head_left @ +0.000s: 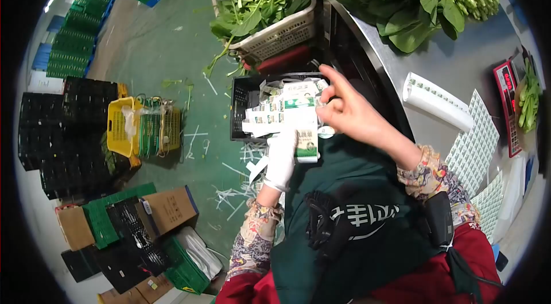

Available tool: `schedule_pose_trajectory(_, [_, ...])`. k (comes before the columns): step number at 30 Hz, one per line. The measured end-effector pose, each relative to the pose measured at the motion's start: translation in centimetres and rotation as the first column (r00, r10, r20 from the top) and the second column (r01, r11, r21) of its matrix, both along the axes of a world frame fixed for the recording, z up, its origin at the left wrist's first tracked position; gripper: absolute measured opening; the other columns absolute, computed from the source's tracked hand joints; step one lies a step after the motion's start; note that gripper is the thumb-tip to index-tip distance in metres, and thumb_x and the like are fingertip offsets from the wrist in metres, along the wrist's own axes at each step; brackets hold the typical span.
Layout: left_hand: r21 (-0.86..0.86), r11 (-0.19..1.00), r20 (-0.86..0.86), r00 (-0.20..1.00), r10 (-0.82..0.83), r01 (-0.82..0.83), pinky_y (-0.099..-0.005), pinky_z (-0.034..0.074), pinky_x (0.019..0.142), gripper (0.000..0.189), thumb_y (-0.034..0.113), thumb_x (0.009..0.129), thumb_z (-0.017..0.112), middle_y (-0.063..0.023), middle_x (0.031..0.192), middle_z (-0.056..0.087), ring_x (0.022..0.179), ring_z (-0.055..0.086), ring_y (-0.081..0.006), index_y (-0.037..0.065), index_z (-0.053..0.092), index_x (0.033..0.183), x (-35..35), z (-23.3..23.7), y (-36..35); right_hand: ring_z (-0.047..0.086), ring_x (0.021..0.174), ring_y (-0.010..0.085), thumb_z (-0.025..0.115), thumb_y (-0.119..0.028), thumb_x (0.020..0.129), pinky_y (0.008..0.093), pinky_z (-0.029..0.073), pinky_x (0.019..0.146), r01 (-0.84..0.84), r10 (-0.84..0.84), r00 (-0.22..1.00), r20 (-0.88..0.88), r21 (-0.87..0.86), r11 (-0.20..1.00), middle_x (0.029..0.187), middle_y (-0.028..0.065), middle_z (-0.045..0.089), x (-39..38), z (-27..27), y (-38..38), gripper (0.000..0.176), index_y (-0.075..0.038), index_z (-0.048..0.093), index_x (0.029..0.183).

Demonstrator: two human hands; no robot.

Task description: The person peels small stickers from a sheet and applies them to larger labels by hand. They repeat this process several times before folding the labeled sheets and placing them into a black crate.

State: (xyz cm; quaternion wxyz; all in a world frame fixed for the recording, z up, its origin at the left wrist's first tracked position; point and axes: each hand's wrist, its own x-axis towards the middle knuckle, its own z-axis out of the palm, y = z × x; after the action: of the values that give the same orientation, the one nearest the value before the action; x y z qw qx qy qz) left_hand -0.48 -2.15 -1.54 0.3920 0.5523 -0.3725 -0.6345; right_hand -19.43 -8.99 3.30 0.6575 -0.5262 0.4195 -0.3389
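Note:
My left hand (281, 160), in a white glove, is closed on a stack of green and white printed labels (307, 142) in front of the apron. My right hand (350, 110) is bare and sits at the upper right of the labels, thumb and a finger pinched together at their edge, index finger stretched out. Whether something thin is between those fingertips is too small to tell. Beyond both hands is a black crate (236, 103) filled with white and green label strips (267, 115).
A basket (281, 40) of leafy greens stands beyond the crate. On the metal table (402, 83) at the right are greens, a label roll (437, 102), label sheets (475, 137) and a red scale (507, 103). Yellow baskets (117, 126), black crates and cardboard boxes stand at the left.

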Motion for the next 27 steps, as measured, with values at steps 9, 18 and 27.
schedule_pose_trajectory(9, [-0.170, 0.976, 0.037, 0.988, 0.147, -0.139, -0.0283, 0.048, 0.072, 0.034, 0.023, 0.100, 0.035, -0.0104, 0.096, 0.062, 0.085, 0.059, -0.0150, -0.003, 0.057, 0.109, -1.9, -0.9, -1.0, 0.051, 0.080, 0.0184, 0.066, -0.004, 0.072, 0.0306, 0.046, 0.075, -0.311, 0.245, 0.935, -0.257, -0.261, 0.914, 0.097, 0.0107, 0.041, 1.1, -0.6, 1.2, 0.086, -0.008, 0.019, 0.144])
schedule_pose_trajectory(18, [-0.147, 0.984, -0.135, 0.988, 0.076, -0.096, -0.0305, 0.048, 0.087, 0.034, 0.016, 0.096, 0.045, -0.0115, 0.113, 0.057, 0.100, 0.058, -0.0171, -0.002, 0.045, 0.124, -2.3, 3.1, -2.3, 0.053, 0.072, 0.0144, 0.072, -0.005, 0.073, 0.0276, 0.046, 0.066, -0.016, -0.080, 0.944, -0.319, -0.289, 0.957, 0.093, 0.0091, 0.045, 1.3, -0.7, 1.1, 0.092, -0.008, 0.016, 0.145])
schedule_pose_trajectory(27, [0.022, 0.998, 0.017, 0.999, -0.052, 0.051, -0.0305, 0.054, 0.074, 0.029, 0.020, 0.095, 0.050, -0.0100, 0.102, 0.064, 0.086, 0.064, -0.0159, -0.003, 0.055, 0.113, 1.1, 0.5, -1.0, 0.055, 0.070, 0.0086, 0.066, 0.000, 0.079, 0.0200, 0.046, 0.062, 0.139, -0.146, 0.987, 0.064, 0.097, 0.986, 0.086, 0.0036, 0.050, 0.5, 1.2, -1.8, 0.083, -0.001, 0.013, 0.144])
